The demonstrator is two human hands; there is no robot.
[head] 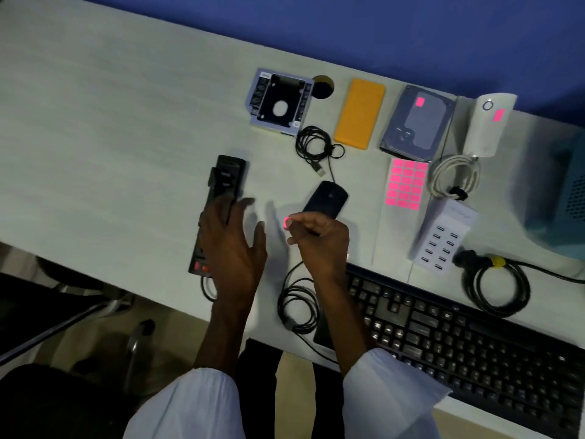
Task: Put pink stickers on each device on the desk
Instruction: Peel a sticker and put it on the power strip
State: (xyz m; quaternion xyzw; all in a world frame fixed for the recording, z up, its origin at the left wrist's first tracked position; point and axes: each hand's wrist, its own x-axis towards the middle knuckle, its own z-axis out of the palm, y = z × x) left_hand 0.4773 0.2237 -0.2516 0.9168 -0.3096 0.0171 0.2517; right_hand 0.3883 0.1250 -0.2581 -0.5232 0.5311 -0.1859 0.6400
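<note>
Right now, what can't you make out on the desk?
Head view only:
- Power strip: middle hidden under the left hand.
- Mouse: near end hidden behind the right hand, which pinches a pink sticker.
- Keyboard: cut off at the frame's bottom-right corner.
- Teal box: blurred, cut off by the right edge.

Pale desk (110, 122) with keyboard (459, 337), mouse (327, 198), sticker sheet (405, 185)
</note>
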